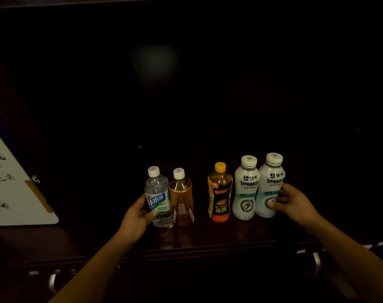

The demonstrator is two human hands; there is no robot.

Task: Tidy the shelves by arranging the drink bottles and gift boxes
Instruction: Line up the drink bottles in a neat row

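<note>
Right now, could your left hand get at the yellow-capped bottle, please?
Probably not yet: the left hand grips the clear bottle, and the amber bottle stands between it and the yellow-capped bottle, whose front looks free.

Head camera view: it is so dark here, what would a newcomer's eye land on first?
Five drink bottles standing in a row on the dark shelf stand out, the yellow-capped bottle in the middle brightest. The left hand grips the clear bottle at the row's left end, and the right hand grips the rightmost white bottle. A white sheet with brush writing shows at the far left edge.
</note>
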